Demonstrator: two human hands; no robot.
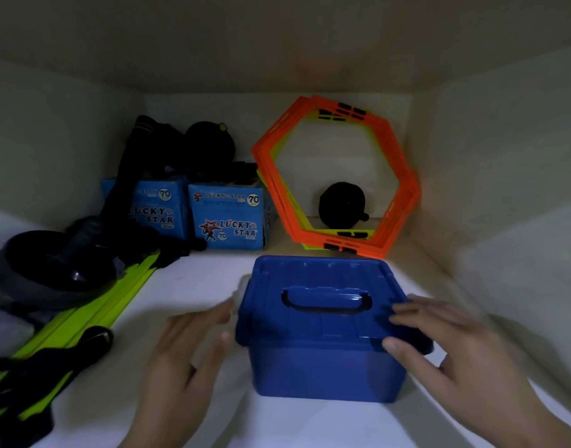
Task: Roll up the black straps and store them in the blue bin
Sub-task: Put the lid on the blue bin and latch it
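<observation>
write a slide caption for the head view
Left hand beside and right hand on the closed blue bin, on a shelf before orange hexagon rings.

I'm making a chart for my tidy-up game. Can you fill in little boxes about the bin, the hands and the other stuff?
bin: blue, lid on, sits on white shelf
left hand: fingers straight, beside bin's left side, blurred
right hand: rests on lid's right edge
straps: black, loose at left, with green slats
behind: orange hexagons, two blue boxes
</observation>
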